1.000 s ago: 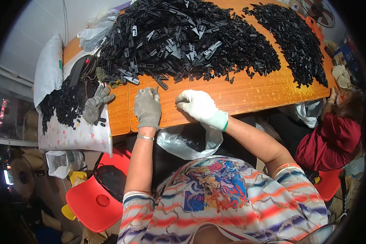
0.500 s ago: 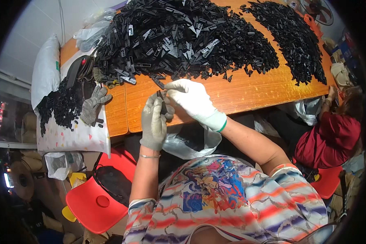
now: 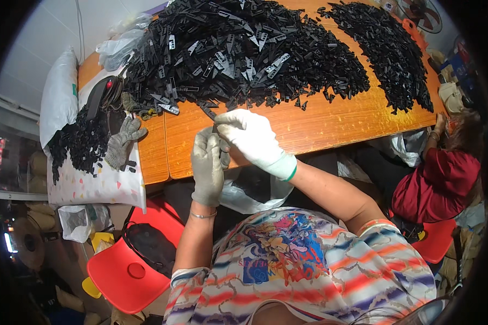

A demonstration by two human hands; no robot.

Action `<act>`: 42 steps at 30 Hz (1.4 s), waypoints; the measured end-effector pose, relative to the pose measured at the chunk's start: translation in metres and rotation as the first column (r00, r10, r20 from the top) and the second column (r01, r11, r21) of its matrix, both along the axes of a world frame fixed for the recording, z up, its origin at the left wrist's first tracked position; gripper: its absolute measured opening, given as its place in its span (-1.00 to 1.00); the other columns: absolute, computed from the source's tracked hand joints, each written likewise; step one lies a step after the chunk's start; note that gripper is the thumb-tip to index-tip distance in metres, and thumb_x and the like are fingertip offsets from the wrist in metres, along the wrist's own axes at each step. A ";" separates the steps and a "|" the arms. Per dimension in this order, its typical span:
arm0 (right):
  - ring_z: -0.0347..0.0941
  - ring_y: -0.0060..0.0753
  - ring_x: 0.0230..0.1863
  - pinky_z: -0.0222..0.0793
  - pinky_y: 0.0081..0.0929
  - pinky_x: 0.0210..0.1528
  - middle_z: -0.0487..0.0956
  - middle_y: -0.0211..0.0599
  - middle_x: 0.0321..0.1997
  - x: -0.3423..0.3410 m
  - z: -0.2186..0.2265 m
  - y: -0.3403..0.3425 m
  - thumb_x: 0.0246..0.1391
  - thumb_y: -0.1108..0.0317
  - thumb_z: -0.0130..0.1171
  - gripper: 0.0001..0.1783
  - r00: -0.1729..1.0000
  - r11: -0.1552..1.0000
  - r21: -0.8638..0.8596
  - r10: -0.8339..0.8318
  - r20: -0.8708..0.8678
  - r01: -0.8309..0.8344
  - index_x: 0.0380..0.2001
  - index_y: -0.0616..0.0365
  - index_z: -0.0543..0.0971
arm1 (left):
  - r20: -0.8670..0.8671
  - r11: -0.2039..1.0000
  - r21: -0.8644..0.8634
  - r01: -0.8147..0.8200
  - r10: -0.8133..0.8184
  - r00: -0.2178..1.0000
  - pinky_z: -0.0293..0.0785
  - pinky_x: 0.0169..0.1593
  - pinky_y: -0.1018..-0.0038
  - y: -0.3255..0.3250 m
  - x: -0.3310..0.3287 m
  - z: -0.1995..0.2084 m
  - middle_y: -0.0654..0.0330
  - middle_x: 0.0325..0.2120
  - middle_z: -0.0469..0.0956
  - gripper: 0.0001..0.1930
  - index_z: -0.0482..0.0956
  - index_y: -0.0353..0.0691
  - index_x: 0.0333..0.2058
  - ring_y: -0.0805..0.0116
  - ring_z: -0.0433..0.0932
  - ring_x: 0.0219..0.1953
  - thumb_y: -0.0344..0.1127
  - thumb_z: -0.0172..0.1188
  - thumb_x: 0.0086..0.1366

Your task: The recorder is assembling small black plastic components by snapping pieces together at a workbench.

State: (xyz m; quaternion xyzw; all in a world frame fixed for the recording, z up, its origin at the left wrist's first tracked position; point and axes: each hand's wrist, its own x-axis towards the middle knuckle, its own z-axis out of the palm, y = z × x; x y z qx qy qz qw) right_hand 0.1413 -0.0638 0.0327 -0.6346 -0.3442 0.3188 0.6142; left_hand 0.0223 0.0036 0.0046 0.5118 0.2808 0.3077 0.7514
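Observation:
In front of me, just over the table's near edge, my gloved hands meet. My left hand [image 3: 208,168], in a grey glove, is closed round a small black plastic part [image 3: 216,129], most of which the fingers hide. The white-gloved fingers of my right hand [image 3: 255,138] are pinched together at the upper end of that part. Right beyond the fingertips lies another narrow black piece [image 3: 206,110] at the edge of a large heap of black plastic parts [image 3: 222,54]. A few pieces in the heap shine grey under the light.
A second black heap [image 3: 387,54] spreads along the right of the wooden table [image 3: 309,122]. At left, a patterned cloth [image 3: 92,189] bears black parts, a grey glove [image 3: 126,142] and a dark device [image 3: 98,96]. A red chair [image 3: 133,271] stands lower left; a person [image 3: 439,181] sits at right.
My right fingers have come down onto the top of the black part, which showed more between my hands before. My left hand has shifted slightly.

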 end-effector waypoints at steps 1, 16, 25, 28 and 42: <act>0.57 -0.49 -0.19 0.46 -0.53 -0.09 0.64 -0.19 -0.22 0.001 -0.001 -0.001 0.13 0.32 0.15 -0.67 0.996 1.000 -0.004 0.016 0.091 -0.016 -0.09 0.28 0.57 | 0.003 0.999 0.043 0.000 0.000 1.000 0.21 -0.55 0.76 0.000 0.000 -0.002 0.36 -0.50 0.39 -0.82 0.38 -0.21 -0.08 0.70 0.27 -0.59 -0.29 -0.14 0.47; 0.53 0.00 -0.41 0.44 -0.16 -0.39 0.52 -0.13 -0.45 0.013 -0.017 -0.001 -0.03 0.28 0.14 -0.84 0.427 0.975 -0.157 0.209 0.880 -0.155 -0.42 0.10 0.46 | -0.322 0.832 0.553 -0.039 0.257 0.911 0.41 -0.37 0.54 -0.005 0.001 -0.022 0.13 -0.43 0.51 -0.85 0.44 -0.37 -0.21 0.42 0.48 -0.44 -0.42 -0.02 0.32; 0.54 0.06 -0.42 0.45 -0.10 -0.36 0.56 -0.05 -0.47 0.036 -0.012 0.004 0.01 0.26 0.05 -0.82 0.366 0.959 -0.284 0.264 0.892 0.001 -0.50 0.12 0.52 | -0.374 0.914 0.406 -0.021 0.187 0.909 0.42 -0.22 0.32 0.007 0.047 -0.014 -0.08 -0.43 0.57 -0.69 0.51 -0.51 -0.27 0.20 0.53 -0.37 -0.32 -0.08 0.27; 0.55 0.07 -0.37 0.47 -0.09 -0.30 0.57 -0.03 -0.47 0.036 -0.007 0.001 0.04 0.21 0.05 -0.77 0.411 0.926 -0.371 0.312 0.856 0.069 -0.47 0.14 0.53 | -0.416 0.902 0.431 0.029 0.170 0.893 0.42 -0.21 0.33 0.010 0.051 -0.010 -0.09 -0.43 0.58 -0.70 0.52 -0.50 -0.29 0.19 0.54 -0.36 -0.32 -0.07 0.27; 0.46 -0.66 -0.44 0.39 -0.65 -0.34 0.62 -0.39 -0.38 0.052 -0.019 -0.044 0.18 0.15 0.14 -0.66 0.922 0.934 -0.058 0.337 -0.189 -0.353 -0.17 0.22 0.62 | -0.022 0.973 -0.178 0.149 -0.155 0.988 0.13 -0.60 0.77 -0.013 -0.009 -0.022 0.32 -0.53 0.40 -0.89 0.42 -0.26 -0.21 0.71 0.22 -0.65 -0.35 0.02 0.39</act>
